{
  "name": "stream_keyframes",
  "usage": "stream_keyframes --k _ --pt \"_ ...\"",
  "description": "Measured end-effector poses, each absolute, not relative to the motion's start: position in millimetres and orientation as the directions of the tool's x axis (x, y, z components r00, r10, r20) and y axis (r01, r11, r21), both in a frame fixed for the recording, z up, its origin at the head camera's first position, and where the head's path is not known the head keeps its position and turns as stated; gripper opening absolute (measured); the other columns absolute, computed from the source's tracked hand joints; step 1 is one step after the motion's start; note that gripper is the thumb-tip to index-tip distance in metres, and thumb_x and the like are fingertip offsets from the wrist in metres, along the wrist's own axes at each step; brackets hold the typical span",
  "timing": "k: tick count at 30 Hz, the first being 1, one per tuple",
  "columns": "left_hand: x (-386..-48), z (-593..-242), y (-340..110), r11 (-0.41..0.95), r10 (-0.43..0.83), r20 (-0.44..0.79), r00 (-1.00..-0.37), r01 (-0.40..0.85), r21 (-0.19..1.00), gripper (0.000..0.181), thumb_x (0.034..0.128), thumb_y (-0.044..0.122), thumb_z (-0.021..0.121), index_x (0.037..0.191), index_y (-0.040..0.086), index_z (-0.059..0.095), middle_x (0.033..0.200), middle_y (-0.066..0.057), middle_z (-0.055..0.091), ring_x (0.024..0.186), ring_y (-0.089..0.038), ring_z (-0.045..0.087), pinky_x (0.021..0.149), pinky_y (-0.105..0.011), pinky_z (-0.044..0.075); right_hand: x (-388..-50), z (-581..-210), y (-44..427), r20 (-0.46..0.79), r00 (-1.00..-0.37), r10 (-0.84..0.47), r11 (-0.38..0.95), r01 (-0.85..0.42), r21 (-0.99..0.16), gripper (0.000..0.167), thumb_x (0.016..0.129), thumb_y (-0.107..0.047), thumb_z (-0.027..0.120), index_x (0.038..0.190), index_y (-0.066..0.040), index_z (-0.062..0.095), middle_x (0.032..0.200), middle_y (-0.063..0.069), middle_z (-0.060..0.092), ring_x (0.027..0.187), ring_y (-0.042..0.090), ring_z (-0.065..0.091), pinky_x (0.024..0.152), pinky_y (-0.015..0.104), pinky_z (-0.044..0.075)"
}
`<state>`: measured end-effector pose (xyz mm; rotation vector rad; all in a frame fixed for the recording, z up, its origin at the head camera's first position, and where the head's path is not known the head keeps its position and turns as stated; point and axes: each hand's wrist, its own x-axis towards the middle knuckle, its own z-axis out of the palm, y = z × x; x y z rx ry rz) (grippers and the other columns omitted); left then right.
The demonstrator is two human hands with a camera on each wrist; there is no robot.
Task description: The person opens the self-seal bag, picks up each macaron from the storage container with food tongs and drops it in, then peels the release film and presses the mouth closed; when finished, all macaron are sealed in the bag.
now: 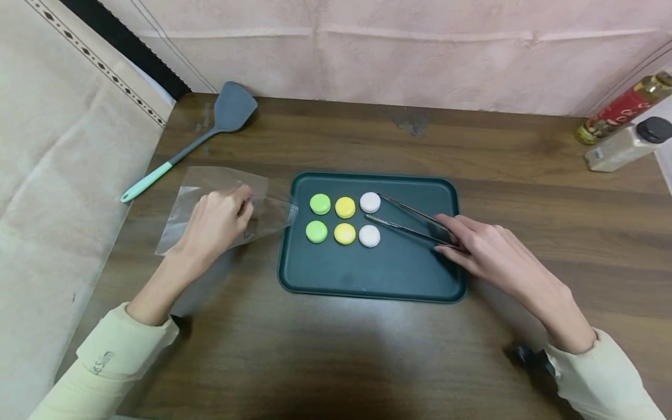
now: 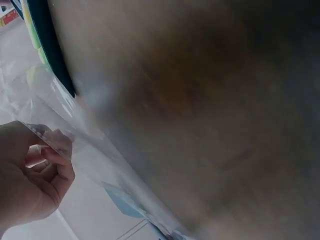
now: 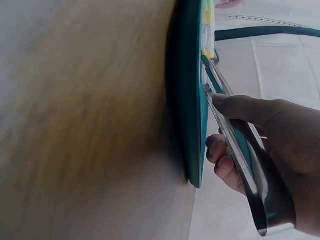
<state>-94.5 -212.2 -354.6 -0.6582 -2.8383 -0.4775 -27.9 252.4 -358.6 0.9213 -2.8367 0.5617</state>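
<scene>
My right hand (image 1: 488, 251) grips metal tongs (image 1: 409, 230) over the dark green tray (image 1: 367, 280). The spread tips of the tongs reach the far white macaron (image 1: 370, 202), one on its far side and one just in front of it. Nearer me lies a second white macaron (image 1: 369, 236). Two yellow macarons (image 1: 345, 207) and two green macarons (image 1: 319, 203) sit to the left in the same two rows. To the left of the tray, my left hand (image 1: 217, 219) pinches a clear plastic bag (image 1: 178, 216), whose end overlaps the tray's left rim.
A grey spatula (image 1: 231, 111) with a mint handle lies at the back left of the wooden table (image 1: 315, 356). At the far right are a bottle with a red label (image 1: 619, 112) and a clear jar with a black lid (image 1: 625, 149).
</scene>
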Motion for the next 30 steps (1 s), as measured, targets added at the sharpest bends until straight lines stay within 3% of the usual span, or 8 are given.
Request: stream_keyframes --k 5,9,12,16,19,24,30 --pt "-96 -356 -215 0.807 0.378 0.205 -0.903 0.43 0.406 0.014 0.1052 -0.002 0.067 0.108 -0.008 0.079 0.091 -0.021 0.075 0.068 -0.027 0.062 0.063 -0.043 0.053 -33 -357 247 0.179 -0.817 -0.548 0.755 -0.576 -0.314 0.051 0.092 -0.011 0.089 0.137 0.002 0.069 0.086 0.004 0.067 0.06 0.005 0.049 0.049 0.022 0.041" --pt "-98 -353 -219 0.783 0.381 0.093 -0.92 0.374 0.496 0.022 0.1075 0.015 0.074 0.115 -0.004 0.081 0.091 -0.015 0.077 0.074 -0.022 0.065 0.071 -0.042 0.055 -35 -358 245 0.16 -0.821 -0.549 0.759 -0.569 -0.318 0.049 0.094 -0.01 0.088 0.138 0.002 0.069 0.091 0.008 0.071 0.059 0.005 0.05 0.049 0.021 0.042" --pt "-101 -350 -224 0.757 0.414 0.028 -0.91 0.361 0.545 0.033 0.1147 0.023 0.062 0.106 -0.002 0.08 0.083 -0.009 0.074 0.073 -0.018 0.064 0.076 -0.04 0.055 -35 -358 245 0.156 -0.823 -0.547 0.761 -0.566 -0.317 0.05 0.094 -0.009 0.087 0.139 0.002 0.069 0.092 0.009 0.071 0.059 0.005 0.049 0.048 0.02 0.042" --pt "-103 -348 -233 0.727 0.426 -0.054 -0.903 0.306 0.615 0.043 0.118 0.015 0.038 0.119 -0.002 0.077 0.086 -0.007 0.071 0.076 -0.018 0.065 0.076 -0.03 0.053 -35 -358 245 0.15 -0.825 -0.545 0.765 -0.562 -0.314 0.05 0.095 -0.009 0.086 0.14 0.002 0.068 0.091 0.008 0.07 0.059 0.005 0.048 0.048 0.02 0.041" --pt "-103 -347 -239 0.725 0.421 -0.09 -0.902 0.275 0.631 0.044 0.1109 0.007 0.038 0.142 -0.004 0.068 0.095 -0.008 0.073 0.081 -0.019 0.066 0.072 -0.025 0.051 -36 -358 245 0.147 -0.826 -0.544 0.768 -0.56 -0.31 0.049 0.096 -0.009 0.086 0.14 0.002 0.069 0.089 0.006 0.068 0.058 0.004 0.045 0.047 0.019 0.039" --pt "-105 -349 -242 0.727 0.448 -0.039 -0.893 0.338 0.598 0.033 0.1112 0.002 0.056 0.141 -0.004 0.068 0.103 -0.012 0.072 0.083 -0.02 0.066 0.068 -0.025 0.048 -36 -357 246 0.148 -0.828 -0.541 0.773 -0.559 -0.3 0.048 0.096 -0.009 0.085 0.14 0.002 0.069 0.085 0.004 0.065 0.056 0.003 0.042 0.047 0.019 0.037" --pt "-104 -355 -242 0.683 0.477 0.152 -0.865 0.474 0.556 0.016 0.1049 0.001 0.072 0.118 0.0 0.082 0.096 -0.009 0.072 0.076 -0.016 0.067 0.066 -0.015 0.047 -35 -358 247 0.148 -0.828 -0.541 0.774 -0.559 -0.298 0.048 0.095 -0.008 0.085 0.14 0.002 0.07 0.082 0.003 0.063 0.055 0.002 0.041 0.046 0.019 0.037"
